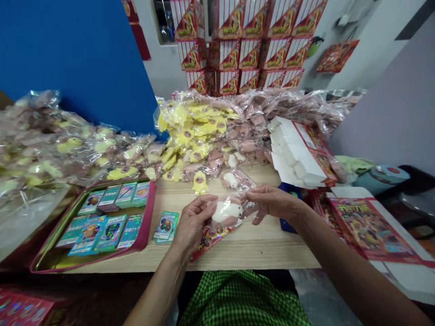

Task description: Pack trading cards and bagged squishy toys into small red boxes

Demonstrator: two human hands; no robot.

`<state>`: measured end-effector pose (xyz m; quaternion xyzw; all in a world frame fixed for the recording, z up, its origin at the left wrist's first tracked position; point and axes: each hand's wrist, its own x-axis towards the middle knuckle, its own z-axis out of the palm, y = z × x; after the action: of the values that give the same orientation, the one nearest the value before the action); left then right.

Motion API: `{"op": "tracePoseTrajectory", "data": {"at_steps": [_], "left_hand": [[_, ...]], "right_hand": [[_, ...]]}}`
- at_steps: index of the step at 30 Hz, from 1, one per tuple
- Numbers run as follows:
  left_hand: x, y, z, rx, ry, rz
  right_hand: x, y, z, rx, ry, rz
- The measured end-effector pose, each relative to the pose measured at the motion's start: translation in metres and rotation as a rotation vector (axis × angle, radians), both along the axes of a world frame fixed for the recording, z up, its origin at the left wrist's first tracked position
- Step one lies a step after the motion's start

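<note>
Over the front of the wooden table (258, 246), both my hands hold one small white toy in a clear plastic bag (227, 211). My left hand (193, 222) is closed on the bag's left side. My right hand (268, 201) pinches its right end, with the other fingers spread. Under the bag, partly hidden by my left hand, lies a red printed packet (212, 237). A few cards (166, 225) lie just left of my left hand.
A red tray (144, 235) with several card stacks sits at front left. Heaps of bagged yellow toys (197, 131) and pink toys (258, 122) fill the back of the table. Folded white and red boxes (301, 151) are at right, stacked red cartons (251, 40) behind.
</note>
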<state>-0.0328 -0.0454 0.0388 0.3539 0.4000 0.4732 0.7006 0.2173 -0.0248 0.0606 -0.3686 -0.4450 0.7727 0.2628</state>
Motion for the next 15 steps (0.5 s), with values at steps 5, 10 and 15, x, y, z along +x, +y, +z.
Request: {"op": "tracePoseTrajectory", "data": {"at_steps": [5, 10, 15], "left_hand": [[-0.008, -0.010, -0.020, 0.201, 0.479, -0.055], [-0.012, -0.017, -0.028, 0.548, 1.245, -0.269], [-0.005, -0.026, -0.025, 0.534, 1.336, -0.316]], "right_hand": [[0.026, 0.001, -0.012, 0.028, -0.160, -0.065], [0.043, 0.008, -0.014, 0.120, -0.344, -0.224], [0.044, 0.014, -0.010, 0.097, -0.420, -0.079]]}}
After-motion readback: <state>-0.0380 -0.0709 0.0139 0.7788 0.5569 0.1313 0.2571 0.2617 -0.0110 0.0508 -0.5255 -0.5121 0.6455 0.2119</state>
